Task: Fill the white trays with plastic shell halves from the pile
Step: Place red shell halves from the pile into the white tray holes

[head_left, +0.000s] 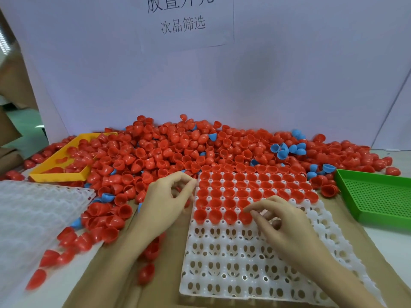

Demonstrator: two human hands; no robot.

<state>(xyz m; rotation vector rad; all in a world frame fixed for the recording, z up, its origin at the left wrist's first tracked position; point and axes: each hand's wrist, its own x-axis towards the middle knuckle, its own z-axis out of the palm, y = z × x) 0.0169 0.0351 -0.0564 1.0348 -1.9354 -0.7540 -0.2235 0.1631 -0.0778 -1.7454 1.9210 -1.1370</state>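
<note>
Fingers of my right hand (280, 221) curl over a red shell half (245, 217) in the white tray (224, 270), hiding the grip; I cannot tell if it pinches. My left hand (168, 196), beside the tray's edge, is curled with nothing visible inside. Beyond both lies the pile (169, 147); a green tray (375, 196) stands right.

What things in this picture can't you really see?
All in the head view:
- Sign: its top line is cut off by the picture's upper edge.
- Left hand: fingers curl together, so anything between them is hidden.
- Right hand: covers several white tray cells; filled or not, unclear.
- Stacked trays at left: blurred, count unknowable.
- Yellow tray: the pile buries its far side.
</note>
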